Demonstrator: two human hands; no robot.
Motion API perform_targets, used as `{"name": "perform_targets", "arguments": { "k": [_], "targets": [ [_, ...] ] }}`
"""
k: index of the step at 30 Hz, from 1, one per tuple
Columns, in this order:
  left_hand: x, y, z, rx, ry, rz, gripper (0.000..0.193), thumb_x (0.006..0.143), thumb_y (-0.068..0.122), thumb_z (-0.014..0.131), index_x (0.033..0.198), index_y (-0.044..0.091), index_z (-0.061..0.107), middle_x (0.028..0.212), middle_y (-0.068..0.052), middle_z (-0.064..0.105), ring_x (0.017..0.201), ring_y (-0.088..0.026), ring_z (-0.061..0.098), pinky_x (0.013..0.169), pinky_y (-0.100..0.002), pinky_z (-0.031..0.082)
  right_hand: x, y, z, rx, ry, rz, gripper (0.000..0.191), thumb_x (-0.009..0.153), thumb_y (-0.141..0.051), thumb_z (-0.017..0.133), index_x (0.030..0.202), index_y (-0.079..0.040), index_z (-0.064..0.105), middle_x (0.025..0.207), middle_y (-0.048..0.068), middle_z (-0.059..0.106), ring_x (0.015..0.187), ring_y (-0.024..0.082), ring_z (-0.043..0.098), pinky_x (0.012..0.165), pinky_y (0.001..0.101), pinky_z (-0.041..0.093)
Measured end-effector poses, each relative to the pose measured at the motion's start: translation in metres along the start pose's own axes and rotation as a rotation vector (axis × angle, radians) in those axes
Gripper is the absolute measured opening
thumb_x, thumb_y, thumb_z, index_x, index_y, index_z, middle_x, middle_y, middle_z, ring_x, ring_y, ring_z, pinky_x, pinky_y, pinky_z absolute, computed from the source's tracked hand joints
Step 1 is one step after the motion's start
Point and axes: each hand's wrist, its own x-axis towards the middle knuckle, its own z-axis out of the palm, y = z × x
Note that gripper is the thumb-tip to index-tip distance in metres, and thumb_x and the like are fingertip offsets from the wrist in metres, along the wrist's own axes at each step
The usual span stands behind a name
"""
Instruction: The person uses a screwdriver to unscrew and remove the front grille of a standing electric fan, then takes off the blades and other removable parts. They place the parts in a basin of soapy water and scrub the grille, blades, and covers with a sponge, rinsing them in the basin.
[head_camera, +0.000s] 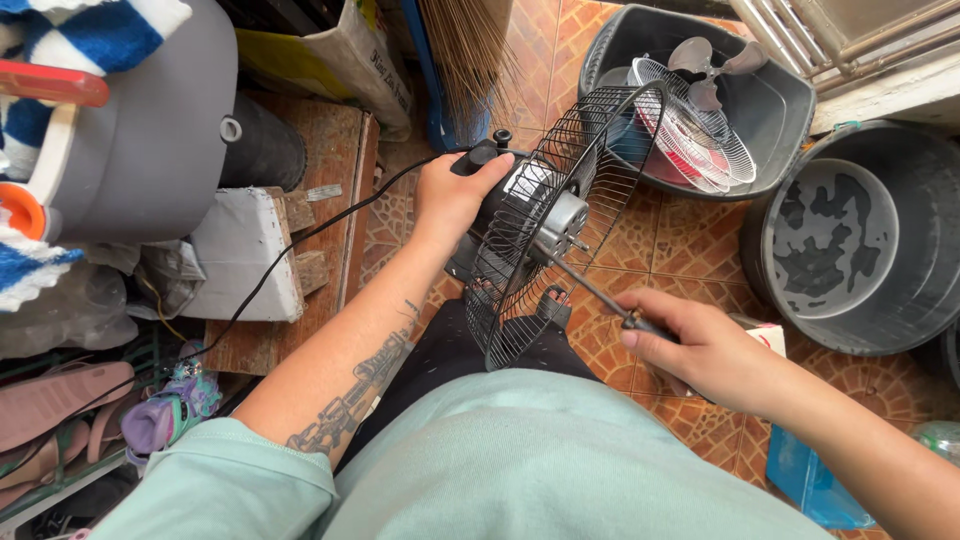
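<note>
From where I watched, the left hand (452, 197) was clamped over the back of the fan motor (530, 215), fingers wrapped round its dark housing and thumb toward the near side. The motor sat in the middle of the scene, just above the person's lap, with the black wire rear guard (600, 150) fixed around it and fanning out to the right and far side of that hand. The right hand (705, 350) was closed on the handle of a screwdriver (590, 290), and it lay near and to the right of the motor. The shaft ran up and left from that hand, its tip reaching the metal face of the motor beside the spindle; I could not tell whether the tip was seated in a screw.

A black power cord (300, 240) trailed left from the motor across a wooden board. Far right, a grey tub (790, 100) held a white front guard (690, 130) and grey fan blades (705, 65). A round grey basin (850, 240) stood well apart at the right, on the orange tiled floor (690, 240).
</note>
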Motion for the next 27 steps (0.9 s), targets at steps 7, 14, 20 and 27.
{"name": "perform_targets", "arguments": {
  "k": [7, 14, 20, 27],
  "targets": [
    [-0.003, 0.003, -0.003, 0.061, 0.012, -0.008, 0.037, 0.079, 0.043, 0.080, 0.091, 0.008, 0.081, 0.080, -0.002, 0.080, 0.070, -0.011, 0.073, 0.067, -0.028, 0.055, -0.008, -0.023, 0.004, -0.130, 0.064, 0.010, 0.043, 0.094, -0.031, 0.066, 0.135, -0.018, 0.064, 0.061, 0.003, 0.050, 0.052, 0.012, 0.049, 0.049, 0.0336, 0.046],
    [-0.002, 0.006, -0.002, 0.097, 0.024, -0.007, 0.040, 0.077, 0.046, 0.080, 0.093, 0.009, 0.081, 0.081, -0.003, 0.080, 0.072, -0.013, 0.076, 0.068, -0.029, 0.056, -0.011, -0.029, 0.004, -0.217, 0.112, 0.018, 0.047, 0.094, -0.033, 0.066, 0.139, -0.020, 0.061, 0.063, 0.004, 0.057, 0.056, 0.012, 0.052, 0.053, 0.0327, 0.046],
    [-0.005, 0.006, -0.001, 0.088, 0.034, 0.002, 0.041, 0.077, 0.048, 0.079, 0.092, 0.009, 0.081, 0.083, -0.003, 0.081, 0.074, -0.014, 0.076, 0.070, -0.030, 0.057, -0.015, -0.040, -0.001, -0.240, 0.127, 0.034, 0.046, 0.093, -0.033, 0.069, 0.136, -0.018, 0.064, 0.064, 0.004, 0.058, 0.056, 0.013, 0.050, 0.053, 0.0342, 0.044],
    [-0.003, 0.009, 0.002, 0.173, 0.077, -0.036, 0.044, 0.075, 0.052, 0.078, 0.092, 0.012, 0.082, 0.082, -0.003, 0.081, 0.076, -0.016, 0.077, 0.071, -0.033, 0.056, -0.011, -0.039, -0.008, -0.465, 0.179, -0.100, 0.054, 0.088, -0.035, 0.073, 0.137, -0.017, 0.062, 0.077, 0.012, 0.073, 0.065, 0.021, 0.068, 0.064, 0.0364, 0.054]
  ]
}}
